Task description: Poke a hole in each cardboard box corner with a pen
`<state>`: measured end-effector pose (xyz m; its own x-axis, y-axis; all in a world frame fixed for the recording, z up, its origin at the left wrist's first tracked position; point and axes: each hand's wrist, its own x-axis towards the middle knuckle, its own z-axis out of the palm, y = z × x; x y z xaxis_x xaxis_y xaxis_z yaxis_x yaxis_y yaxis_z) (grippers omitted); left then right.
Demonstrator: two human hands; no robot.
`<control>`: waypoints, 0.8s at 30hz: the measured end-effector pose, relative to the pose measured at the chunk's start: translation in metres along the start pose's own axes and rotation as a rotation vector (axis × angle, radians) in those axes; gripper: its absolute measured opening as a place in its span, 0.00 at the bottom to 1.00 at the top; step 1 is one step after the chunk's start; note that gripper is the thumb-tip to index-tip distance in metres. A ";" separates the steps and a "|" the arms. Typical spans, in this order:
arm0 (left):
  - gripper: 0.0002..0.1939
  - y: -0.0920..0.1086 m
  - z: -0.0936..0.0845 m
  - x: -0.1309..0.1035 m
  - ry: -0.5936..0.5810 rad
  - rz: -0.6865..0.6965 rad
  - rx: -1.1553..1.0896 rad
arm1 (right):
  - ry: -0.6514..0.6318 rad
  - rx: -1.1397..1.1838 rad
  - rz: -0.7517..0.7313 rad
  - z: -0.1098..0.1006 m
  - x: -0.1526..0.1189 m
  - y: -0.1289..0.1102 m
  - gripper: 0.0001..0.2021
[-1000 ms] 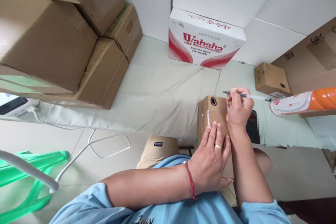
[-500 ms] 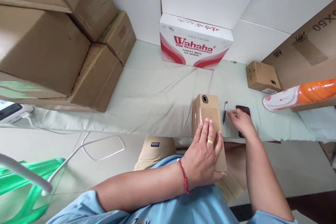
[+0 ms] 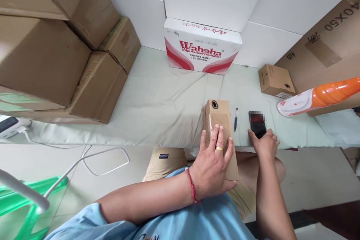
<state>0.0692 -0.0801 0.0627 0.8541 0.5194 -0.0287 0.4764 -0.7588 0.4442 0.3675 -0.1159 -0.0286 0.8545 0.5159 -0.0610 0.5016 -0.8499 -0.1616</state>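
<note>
A long brown cardboard box (image 3: 219,114) reaches over the near edge of the table toward my lap. My left hand (image 3: 212,165) lies on top of it, fingers spread and palm down. To the right of the box lies a black pen with a clear cap (image 3: 235,120), untouched. My right hand (image 3: 264,144) is at the near end of a black phone (image 3: 258,129). Its thumb is on the phone's left side and its curled fingers are on the right. The phone lies on the table, its lower end partly hidden by the hand.
A white and red water carton (image 3: 202,50) stands against the wall. Large cardboard boxes (image 3: 95,82) are stacked at left. A small brown box (image 3: 277,80), an orange-and-white bottle (image 3: 317,99) and a big carton (image 3: 323,48) are at right. A green stool (image 3: 30,195) is at lower left.
My right hand has left the pen's side, moving nearer to me and around the phone's lower end. My left hand stays on the box, its fingers wider apart. The view has shifted slightly.
</note>
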 end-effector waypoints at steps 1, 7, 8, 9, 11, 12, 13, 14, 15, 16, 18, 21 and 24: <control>0.61 -0.001 0.003 0.000 0.022 -0.002 -0.003 | 0.006 0.003 0.014 0.000 0.004 -0.002 0.52; 0.59 -0.011 0.015 -0.005 0.297 0.053 0.093 | -0.040 0.026 0.032 -0.006 0.028 -0.004 0.51; 0.55 -0.013 0.016 -0.006 0.338 0.082 0.119 | -0.046 0.029 0.027 -0.008 0.030 -0.004 0.50; 0.50 -0.014 0.016 -0.008 0.370 0.109 0.134 | -0.047 0.032 0.021 -0.009 0.030 -0.003 0.50; 0.41 -0.018 0.015 -0.010 0.406 0.151 0.116 | -0.034 0.041 0.015 -0.011 0.025 -0.003 0.49; 0.39 -0.020 0.014 -0.011 0.418 0.168 0.084 | -0.026 0.047 0.014 -0.012 0.022 -0.003 0.49; 0.38 -0.022 0.013 -0.013 0.435 0.185 0.041 | -0.018 0.052 0.014 -0.014 0.017 -0.003 0.49; 0.38 -0.024 0.012 -0.016 0.462 0.202 -0.009 | -0.011 0.064 0.007 -0.016 0.012 -0.002 0.49; 0.37 -0.027 0.012 -0.020 0.500 0.214 -0.060 | 0.003 0.088 -0.008 -0.018 0.006 -0.002 0.47; 0.35 -0.030 0.011 -0.024 0.546 0.219 -0.105 | 0.025 0.127 -0.030 -0.021 0.000 -0.003 0.45; 0.27 -0.038 0.009 -0.033 0.638 0.197 -0.167 | 0.084 0.241 -0.092 -0.031 -0.014 -0.009 0.40; 0.07 -0.051 0.007 -0.048 0.717 0.150 -0.226 | 0.163 0.417 -0.216 -0.052 -0.038 -0.030 0.36; 0.07 -0.061 0.009 -0.058 0.710 0.129 -0.255 | 0.178 0.498 -0.369 -0.075 -0.063 -0.065 0.35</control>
<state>-0.0076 -0.0675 0.0287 0.5193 0.6261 0.5817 0.2456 -0.7613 0.6001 0.2911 -0.1013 0.0595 0.6684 0.7028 0.2438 0.6809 -0.4461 -0.5809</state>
